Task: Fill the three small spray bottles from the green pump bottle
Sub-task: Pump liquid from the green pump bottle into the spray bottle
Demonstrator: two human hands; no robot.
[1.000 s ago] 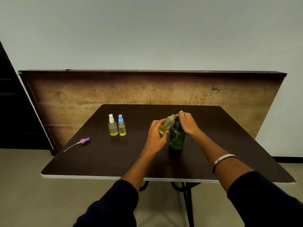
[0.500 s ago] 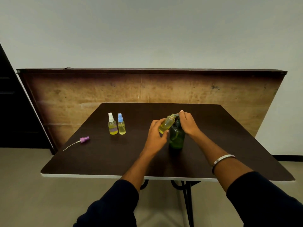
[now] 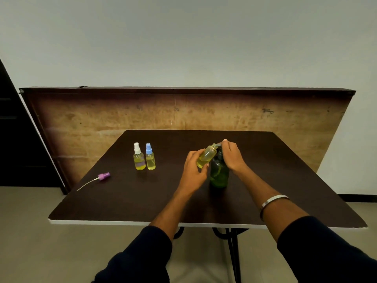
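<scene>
My left hand (image 3: 192, 168) curls round the small spray bottle (image 3: 206, 156), tilted, its open neck at the spout under my right hand (image 3: 231, 155) fingertips pressing the green pump bottle (image 3: 219, 173) head — light, slick plastic, I judge — best gripped mid-body

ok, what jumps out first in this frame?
The two hands at mid-table: the left hand holds an uncapped spray bottle tilted at the spout of the green pump bottle, whose pump the right hand grips. Further left stand two capped bottles, and a loose purple sprayer lies near the table's left edge.
</scene>
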